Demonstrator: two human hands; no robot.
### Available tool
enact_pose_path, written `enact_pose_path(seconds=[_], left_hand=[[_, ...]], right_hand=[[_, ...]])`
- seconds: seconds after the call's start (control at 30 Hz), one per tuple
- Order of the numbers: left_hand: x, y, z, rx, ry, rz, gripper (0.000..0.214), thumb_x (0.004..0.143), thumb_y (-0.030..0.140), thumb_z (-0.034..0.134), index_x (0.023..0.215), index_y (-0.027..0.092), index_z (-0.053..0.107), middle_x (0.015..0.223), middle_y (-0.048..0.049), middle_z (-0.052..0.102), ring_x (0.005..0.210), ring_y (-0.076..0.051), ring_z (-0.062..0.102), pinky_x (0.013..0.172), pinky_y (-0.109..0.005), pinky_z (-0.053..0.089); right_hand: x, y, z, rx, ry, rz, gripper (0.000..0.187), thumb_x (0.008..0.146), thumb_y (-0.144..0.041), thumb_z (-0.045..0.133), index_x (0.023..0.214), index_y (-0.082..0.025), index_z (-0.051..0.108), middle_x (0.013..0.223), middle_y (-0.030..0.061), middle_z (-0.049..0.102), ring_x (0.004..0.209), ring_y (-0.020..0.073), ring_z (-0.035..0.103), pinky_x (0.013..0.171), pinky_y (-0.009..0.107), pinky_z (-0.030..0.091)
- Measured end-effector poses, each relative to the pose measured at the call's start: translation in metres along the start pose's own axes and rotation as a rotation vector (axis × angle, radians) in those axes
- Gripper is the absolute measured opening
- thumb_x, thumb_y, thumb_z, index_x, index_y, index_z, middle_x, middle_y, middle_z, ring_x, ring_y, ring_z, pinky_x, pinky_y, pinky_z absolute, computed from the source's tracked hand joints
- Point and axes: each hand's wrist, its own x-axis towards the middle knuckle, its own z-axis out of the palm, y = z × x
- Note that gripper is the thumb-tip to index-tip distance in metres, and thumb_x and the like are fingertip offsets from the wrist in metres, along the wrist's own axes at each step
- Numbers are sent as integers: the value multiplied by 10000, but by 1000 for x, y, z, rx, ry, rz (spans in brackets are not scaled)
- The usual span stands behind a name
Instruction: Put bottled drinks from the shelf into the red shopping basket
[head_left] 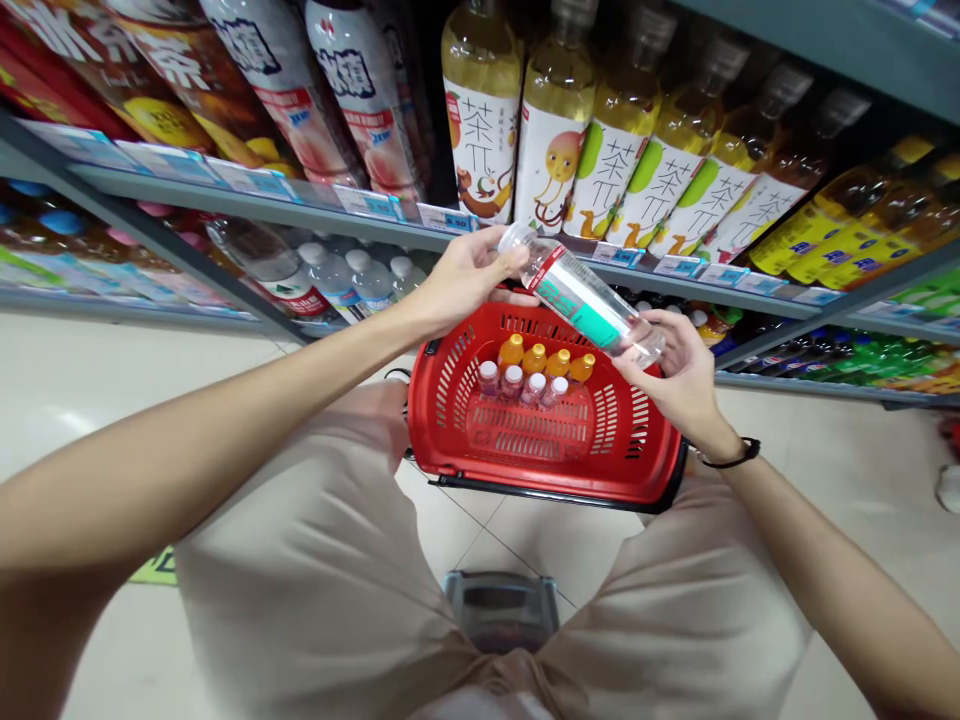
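Observation:
A clear plastic bottle (581, 300) with a red, white and green label lies tilted between my two hands, above the basket. My left hand (476, 270) grips it at the white-cap end, thumb near the cap. Around the base of the bottle, the fingers of my right hand (679, 375) are closed. Below, a red shopping basket (495, 480) contains several orange bottles with yellow caps (534, 358) and several small bottles with pale caps (512, 382), standing in rows toward its far side.
Ahead stands a shelf (292, 205) of drinks, with white-labelled tea bottles (480, 140) on the upper level and water bottles (367, 280) lower down. My knees flank the basket. A grey stool-like object (501, 605) is below me on the tiled floor (480, 530).

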Motion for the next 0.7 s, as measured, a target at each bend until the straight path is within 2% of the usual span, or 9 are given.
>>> enact_pose_path(seconds=[0.2, 0.33, 0.47, 0.57, 0.7], left_hand=[[1, -3, 0, 2, -14, 11, 587, 824, 626, 799, 1197, 190, 675, 1168, -128, 737, 1074, -265, 738, 835, -370, 695], [-1, -2, 3, 34, -8, 18, 601, 813, 633, 805, 1200, 192, 679, 1161, -117, 735, 1039, -239, 734, 828, -356, 697], [-3, 1, 7, 43, -25, 12, 615, 802, 637, 810, 1200, 191, 664, 1162, -110, 720, 980, -211, 727, 810, -356, 697], [-3, 1, 8, 91, -11, 6, 580, 817, 645, 788, 1150, 188, 654, 1086, -102, 722, 936, -204, 719, 788, -355, 689], [-4, -4, 6, 203, 40, -39, 518, 836, 685, 735, 974, 194, 645, 867, -69, 711, 805, -196, 709, 720, -333, 659]], right_hand=[[-1, 2, -3, -146, 54, -137, 627, 780, -413, 893, 1291, -253, 566, 1327, 101, 652, 1192, 270, 672, 937, 387, 631], [-4, 1, -8, -310, 96, -215, 589, 813, -414, 866, 1292, -237, 573, 1297, 106, 646, 1177, 281, 660, 998, 429, 609], [-8, -1, -11, -373, 121, -252, 552, 825, -391, 856, 1272, -224, 579, 1283, 110, 647, 1169, 285, 659, 1003, 438, 599], [-10, 0, -11, -289, 98, -193, 566, 787, -380, 882, 1239, -224, 579, 1261, 102, 663, 1141, 277, 676, 946, 412, 617], [-7, 4, -12, 68, -3, 19, 532, 729, -430, 922, 1112, -218, 620, 1119, 73, 721, 1027, 245, 719, 884, 371, 630]])
